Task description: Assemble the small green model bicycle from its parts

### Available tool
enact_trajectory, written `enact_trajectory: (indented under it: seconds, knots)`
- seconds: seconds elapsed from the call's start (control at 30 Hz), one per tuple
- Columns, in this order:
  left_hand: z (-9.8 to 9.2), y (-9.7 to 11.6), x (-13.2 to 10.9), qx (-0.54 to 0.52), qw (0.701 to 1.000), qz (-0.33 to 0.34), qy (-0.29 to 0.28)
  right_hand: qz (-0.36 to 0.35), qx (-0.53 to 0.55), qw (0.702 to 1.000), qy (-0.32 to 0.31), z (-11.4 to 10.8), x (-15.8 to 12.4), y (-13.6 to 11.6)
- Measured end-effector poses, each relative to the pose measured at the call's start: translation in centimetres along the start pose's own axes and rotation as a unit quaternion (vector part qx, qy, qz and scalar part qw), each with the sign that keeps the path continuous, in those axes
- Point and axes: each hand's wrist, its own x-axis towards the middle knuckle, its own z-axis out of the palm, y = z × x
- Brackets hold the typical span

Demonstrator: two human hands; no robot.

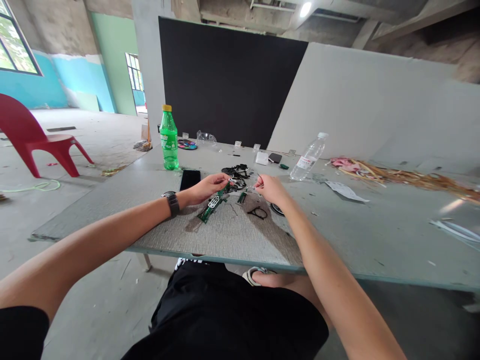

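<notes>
My left hand (210,189), with a dark watch on the wrist, is closed, thumb and fingers pinched at the upper end of a long green piece with a white pattern (213,203). My right hand (270,189) is also closed, its fingertips pressed around a thin, small item too fine to name. Between and just beyond both hands lie black model parts (236,172) in a loose cluster. A short dark green piece (242,198) and a black looped cable (257,213) are on the table nearer to me. Under my right forearm, a black wheel (276,209) is partly hidden.
A green drink bottle (169,140) and a black phone (190,179) are on the left of the table (150,225). A tilted clear bottle (309,157), a white paper (345,191) and straw-like strips (405,175) lie right. A red chair (41,140) stands beyond.
</notes>
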Motion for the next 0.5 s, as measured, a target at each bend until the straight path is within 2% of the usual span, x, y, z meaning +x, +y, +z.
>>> enact_trajectory:
  seconds: [0.17, 0.27, 0.33, 0.4, 0.5]
  knots:
    - [0.1, -0.2, 0.2, -0.042, 0.999, -0.009, 0.005, 0.02, -0.013, 0.999, -0.03, 0.0, -0.1, 0.0]
    - [0.0, -0.6, 0.5, -0.026, 1.0, 0.003, 0.007, 0.013, -0.024, 1.0, -0.009, -0.2, -0.2, -0.3]
    - [0.0, -0.7, 0.6, -0.014, 1.0, 0.013, 0.008, -0.016, -0.006, 0.999, 0.042, -0.5, -0.3, -0.8]
    - [0.0, -0.8, 0.6, -0.014, 1.0, 0.02, 0.01, -0.071, 0.06, 0.991, 0.098, -0.8, -0.5, -1.5]
    - [-0.1, -0.9, 0.5, -0.022, 0.999, 0.021, 0.024, -0.16, 0.203, 0.958, 0.127, -1.0, -1.2, -3.1]
